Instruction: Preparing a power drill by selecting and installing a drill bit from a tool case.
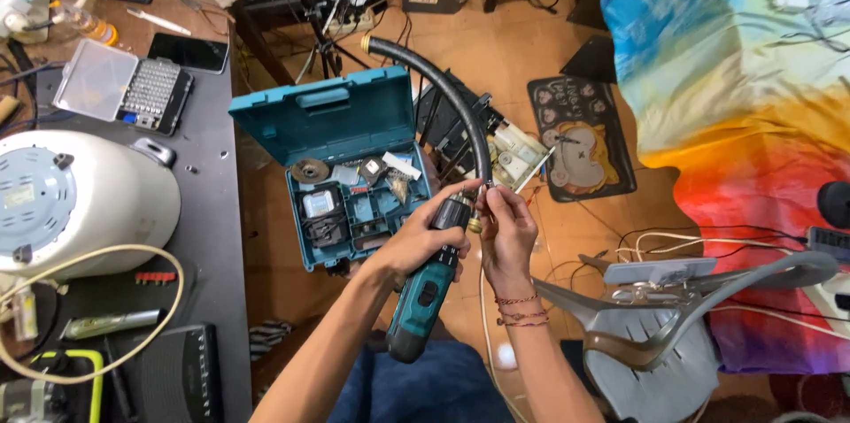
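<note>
Teal drill (428, 280) within left hand (423, 237)

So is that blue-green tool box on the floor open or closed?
Open. The teal tool case lies on the floor with its lid swung back, so the small parts in its compartments show.

Bare forearms (red thread bracelets (518, 310)).

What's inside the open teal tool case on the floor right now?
In the teal tool case: a round disc, a battery charger, black cord and small packets. The left hand covers its lower right corner.
</note>
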